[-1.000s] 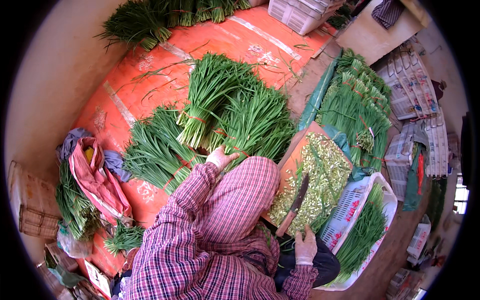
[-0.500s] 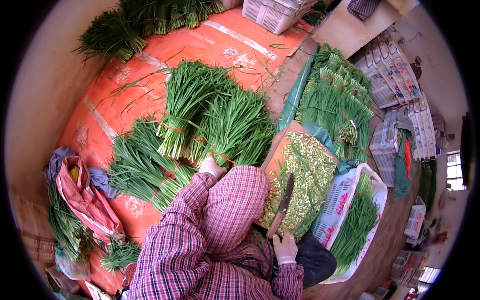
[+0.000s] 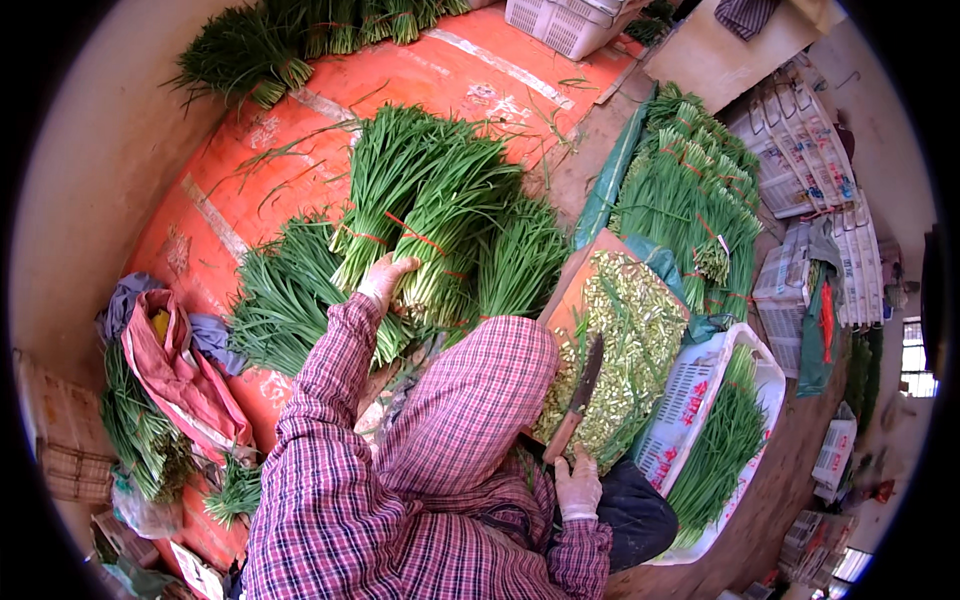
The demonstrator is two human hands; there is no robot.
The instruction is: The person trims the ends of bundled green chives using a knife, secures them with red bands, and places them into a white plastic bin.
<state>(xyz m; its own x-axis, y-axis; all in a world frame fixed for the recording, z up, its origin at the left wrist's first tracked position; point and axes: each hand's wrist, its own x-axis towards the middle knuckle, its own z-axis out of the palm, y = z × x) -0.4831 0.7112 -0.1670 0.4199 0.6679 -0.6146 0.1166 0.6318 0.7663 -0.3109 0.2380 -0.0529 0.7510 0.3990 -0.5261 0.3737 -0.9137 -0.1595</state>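
My left hand point(image 3: 383, 280), in a pale glove, grips the cut-stalk end of a red-banded bundle of garlic chives point(image 3: 445, 235). Other bundles lie against it: one leafy bundle point(image 3: 285, 300) to the left and another point(image 3: 522, 260) to the right. By my right thigh, my gloved right hand point(image 3: 578, 487) is closed at the butt of a knife's wooden handle. The dark blade of this knife point(image 3: 580, 390) lies over a tilted board point(image 3: 567, 312) covered with chopped pale stalk ends point(image 3: 635, 345).
An orange-red sheet point(image 3: 300, 160) covers the floor ahead. Right of the board stand a white crate point(image 3: 765, 450) of loose chives and rows of banded bundles point(image 3: 690, 190). A pink cloth sack point(image 3: 175, 375) lies at left. Stacked white crates point(image 3: 790, 150) line the right wall.
My left hand has moved forward and left, away from my knee, and a banded bundle now lies higher over the others. The right hand stays at the knife handle.
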